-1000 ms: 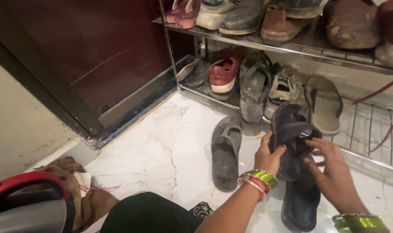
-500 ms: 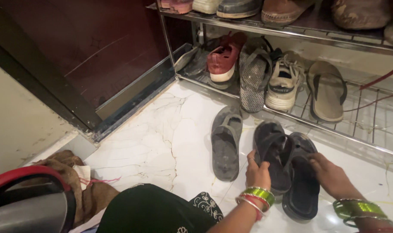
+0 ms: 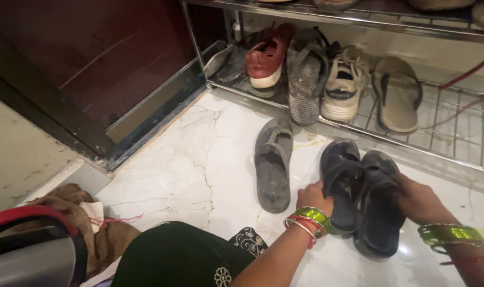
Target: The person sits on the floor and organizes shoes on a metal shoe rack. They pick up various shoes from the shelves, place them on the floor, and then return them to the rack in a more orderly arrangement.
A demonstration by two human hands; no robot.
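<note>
White marble floor [image 3: 199, 154], grey veining, carries a grey slipper [image 3: 273, 165] lying alone and a pair of black slippers [image 3: 361, 196] side by side, touching, just right of it. Brown sack cloth [image 3: 101, 242] lies on the floor at lower left. Wire shoe rack [image 3: 454, 143] at the floor's far edge: bottom shelf holds a maroon sneaker [image 3: 266, 61], dotted grey sandal [image 3: 306, 85], white sneaker [image 3: 344, 87], tan flip-flop [image 3: 396, 95].

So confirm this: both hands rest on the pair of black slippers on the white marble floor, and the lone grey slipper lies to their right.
Not quite. In the head view the grey slipper lies left of the black slippers, not right. Left hand and right hand do rest on that pair on the marble floor.
</note>
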